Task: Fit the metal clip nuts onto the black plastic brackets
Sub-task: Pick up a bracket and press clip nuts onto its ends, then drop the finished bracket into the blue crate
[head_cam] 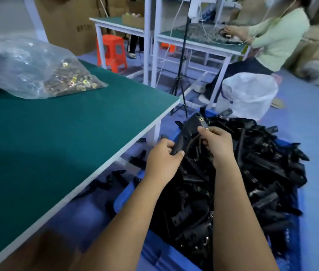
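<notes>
Green matting covers the table [57,133] at the left, and on its far part lies a clear plastic bag [31,69] with small metal clip nuts [72,81] inside. Beside the table, on the blue floor, a blue crate [154,243] is heaped with black plastic brackets [252,173]. In the background another person sits at a white workbench [194,40], near an orange stool [112,52].

Both hands hold one bracket [190,130] above the heap. The left hand [162,157] has its fingers and thumb curled round the lower end of this bracket. The right hand [215,141] pinches the bracket higher up, close to the end where a small bright clip nut [201,119] seems to sit already; the blur does not let me say if it is fully seated.

I judge the bracket to be light and stiff, with smooth plastic that may slip a little, so it is best taken by its long body, as the left hand does. The clip nut is probably springy with thin edges, and should be pushed from its flat back.
</notes>
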### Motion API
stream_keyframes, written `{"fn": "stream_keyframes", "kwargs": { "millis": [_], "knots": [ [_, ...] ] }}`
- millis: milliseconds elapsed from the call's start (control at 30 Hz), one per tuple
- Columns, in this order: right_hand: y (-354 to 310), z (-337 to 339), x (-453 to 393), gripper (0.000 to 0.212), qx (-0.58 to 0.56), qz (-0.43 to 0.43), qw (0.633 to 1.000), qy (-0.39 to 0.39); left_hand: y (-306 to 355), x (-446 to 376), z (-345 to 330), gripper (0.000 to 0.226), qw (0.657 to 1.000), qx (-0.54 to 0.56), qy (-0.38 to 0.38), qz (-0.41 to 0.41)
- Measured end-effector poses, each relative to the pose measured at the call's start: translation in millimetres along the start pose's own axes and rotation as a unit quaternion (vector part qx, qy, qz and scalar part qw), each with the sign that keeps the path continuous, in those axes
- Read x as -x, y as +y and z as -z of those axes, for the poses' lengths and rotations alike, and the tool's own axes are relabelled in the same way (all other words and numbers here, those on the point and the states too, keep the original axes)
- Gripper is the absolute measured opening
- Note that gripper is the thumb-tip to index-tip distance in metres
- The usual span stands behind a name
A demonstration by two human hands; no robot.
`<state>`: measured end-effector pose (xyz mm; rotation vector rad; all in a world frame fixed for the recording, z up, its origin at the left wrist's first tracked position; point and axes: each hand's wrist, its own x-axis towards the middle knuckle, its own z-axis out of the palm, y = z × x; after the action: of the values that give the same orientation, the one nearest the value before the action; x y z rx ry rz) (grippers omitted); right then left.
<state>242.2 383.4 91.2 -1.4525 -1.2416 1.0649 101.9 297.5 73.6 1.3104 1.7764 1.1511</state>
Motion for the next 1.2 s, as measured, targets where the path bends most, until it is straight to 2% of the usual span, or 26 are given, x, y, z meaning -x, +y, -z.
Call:
{"fn": "stream_keyframes", "kwargs": {
  "millis": [67, 133, 233, 267, 300, 333, 400, 500, 567, 633, 700, 800, 867, 933, 1000, 1100, 1200],
  "knots": [
    [11, 11, -5, 0.045, 0.109, -0.021, 0.993, -0.046, -19, 4, -12, 0.019, 0.998, -0.034, -0.039, 0.046],
    [21, 13, -8, 0.047, 0.207, -0.057, 0.974, -0.076, -36, 9, -20, 0.026, 0.988, -0.07, -0.103, 0.088],
    [31, 4, -12, 0.051, 0.376, -0.104, 0.92, -0.036, -43, 10, -16, 0.037, 0.936, -0.158, -0.283, 0.136],
    [30, -2, -11, 0.053, 0.385, -0.11, 0.916, -0.011, -38, 6, -11, 0.027, 0.924, -0.173, -0.316, 0.128],
    [23, -16, -10, 0.054, 0.365, -0.098, 0.926, 0.007, -34, -2, 0, 0.012, 0.929, -0.168, -0.311, 0.107],
    [15, -29, -8, 0.053, 0.326, -0.076, 0.942, 0.025, -27, -9, 10, 0.008, 0.943, -0.143, -0.29, 0.082],
    [-7, -52, -1, 0.047, 0.244, -0.015, 0.968, 0.054, -6, -22, 31, 0.019, 0.974, -0.075, -0.206, 0.054],
    [-36, -74, 12, 0.036, 0.139, 0.062, 0.984, 0.089, 29, -31, 53, 0.022, 0.993, 0.036, -0.11, 0.013],
    [-56, -104, 27, 0.033, 0.109, 0.12, 0.985, 0.059, 37, -29, 83, 0.021, 0.997, 0.062, -0.048, -0.005],
    [-77, -155, 51, 0.033, 0.1, 0.175, 0.979, -0.011, 27, -23, 128, 0.02, 0.997, 0.066, 0.026, -0.007],
    [-92, -208, 82, 0.032, 0.106, 0.226, 0.964, -0.093, 4, -14, 170, 0.021, 0.992, 0.067, 0.108, 0.016],
    [-102, -279, 130, 0.032, 0.116, 0.273, 0.931, -0.211, -34, 8, 230, 0.02, 0.963, 0.074, 0.254, 0.052],
    [-108, -318, 162, 0.031, 0.122, 0.292, 0.906, -0.282, -57, 26, 269, 0.024, 0.943, 0.02, 0.327, 0.064],
    [-114, -353, 194, 0.03, 0.132, 0.3, 0.879, -0.346, -81, 47, 304, 0.025, 0.922, -0.019, 0.38, 0.078],
    [-116, -383, 225, 0.028, 0.133, 0.304, 0.852, -0.405, -100, 74, 332, 0.028, 0.899, -0.003, 0.427, 0.092],
    [-111, -415, 267, 0.026, 0.143, 0.319, 0.808, -0.475, -121, 115, 367, 0.032, 0.887, 0.028, 0.45, 0.103],
    [-104, -433, 286, 0.03, 0.209, 0.379, 0.777, -0.457, -138, 148, 398, 0.033, 0.861, 0.099, 0.486, 0.11]
  ]
}}
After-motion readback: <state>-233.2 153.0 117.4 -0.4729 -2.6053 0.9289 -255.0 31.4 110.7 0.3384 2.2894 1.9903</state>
